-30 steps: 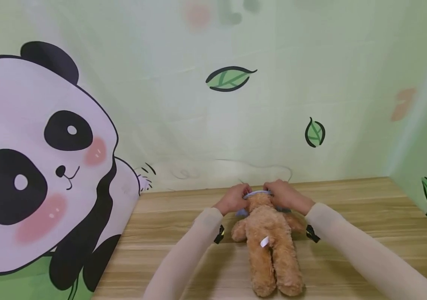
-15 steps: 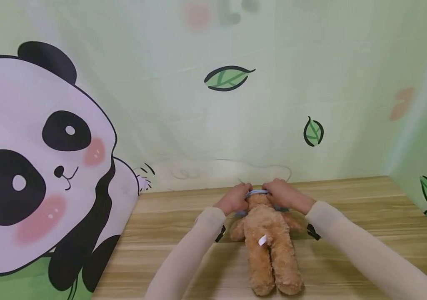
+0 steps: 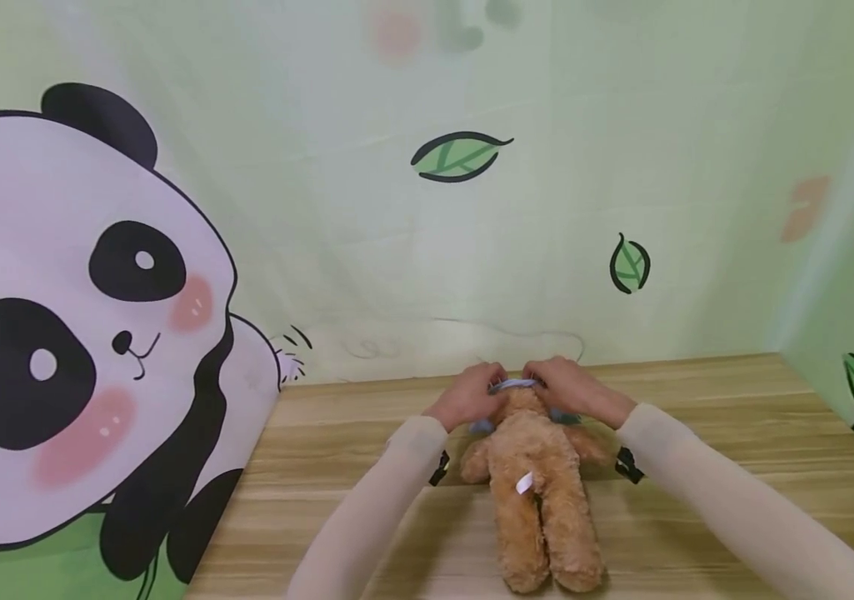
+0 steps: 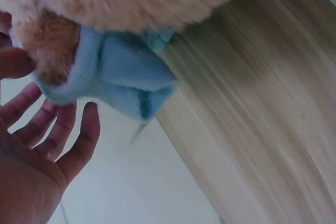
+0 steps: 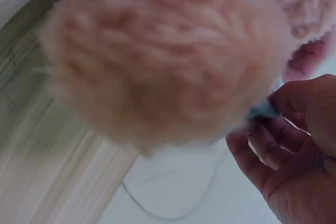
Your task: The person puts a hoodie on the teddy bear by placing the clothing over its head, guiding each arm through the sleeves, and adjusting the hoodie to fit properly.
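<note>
A brown plush bear lies stretched out with its back up, a small white tag on its rear and its legs toward me. A light-blue cloth band runs around the far end of it, and in the left wrist view a folded flap of this blue cloth hangs off brown fur. My left hand holds the band's left side, fingers spread beneath the cloth edge. On the other side my right hand pinches the band between thumb and fingers. The bear's face is hidden.
The bear rests on a wood-grain table. Right behind its back edge stands a pale green backdrop printed with leaves and a large panda. Dark straps show at both wrists.
Both hands stay at the bear's far end, with small shifts of the fingers along the blue band. The bear lies almost as before.
</note>
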{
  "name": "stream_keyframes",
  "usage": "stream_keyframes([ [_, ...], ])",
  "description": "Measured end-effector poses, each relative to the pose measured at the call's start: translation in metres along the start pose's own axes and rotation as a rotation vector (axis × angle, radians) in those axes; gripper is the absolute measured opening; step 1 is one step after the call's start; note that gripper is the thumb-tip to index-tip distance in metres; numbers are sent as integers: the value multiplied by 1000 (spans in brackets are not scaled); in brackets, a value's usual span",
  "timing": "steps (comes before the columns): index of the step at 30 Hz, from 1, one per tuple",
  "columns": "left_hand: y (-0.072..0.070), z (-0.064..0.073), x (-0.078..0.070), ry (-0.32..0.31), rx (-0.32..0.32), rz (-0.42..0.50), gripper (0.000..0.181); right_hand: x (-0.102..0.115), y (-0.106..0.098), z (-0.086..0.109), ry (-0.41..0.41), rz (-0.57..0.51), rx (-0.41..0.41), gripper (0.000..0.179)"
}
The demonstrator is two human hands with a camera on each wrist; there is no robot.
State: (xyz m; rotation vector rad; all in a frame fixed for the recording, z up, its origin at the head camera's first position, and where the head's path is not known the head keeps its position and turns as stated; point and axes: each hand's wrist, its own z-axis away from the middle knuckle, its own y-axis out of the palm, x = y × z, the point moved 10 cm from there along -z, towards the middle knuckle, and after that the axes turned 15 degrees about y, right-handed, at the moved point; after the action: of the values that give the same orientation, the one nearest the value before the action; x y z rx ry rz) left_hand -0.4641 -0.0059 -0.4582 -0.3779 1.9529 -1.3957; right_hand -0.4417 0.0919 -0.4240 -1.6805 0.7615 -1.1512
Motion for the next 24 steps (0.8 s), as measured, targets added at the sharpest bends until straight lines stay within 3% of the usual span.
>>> stream_keyframes([
  [9,-3,-7,-9,1,-25,-35,24,4,-3,-3,-53,40,-42,8],
  [16,-4,-5,-10,0,-45,-71,18,-7,-1,-4,11,-72,-13,9],
  [19,-5,-5,-13,29,-32,-121,15,-10,2,-4,21,-93,7,6],
  [24,-1,-7,-13,45,23,-167,13,-4,0,-5,-22,-33,-28,6],
])
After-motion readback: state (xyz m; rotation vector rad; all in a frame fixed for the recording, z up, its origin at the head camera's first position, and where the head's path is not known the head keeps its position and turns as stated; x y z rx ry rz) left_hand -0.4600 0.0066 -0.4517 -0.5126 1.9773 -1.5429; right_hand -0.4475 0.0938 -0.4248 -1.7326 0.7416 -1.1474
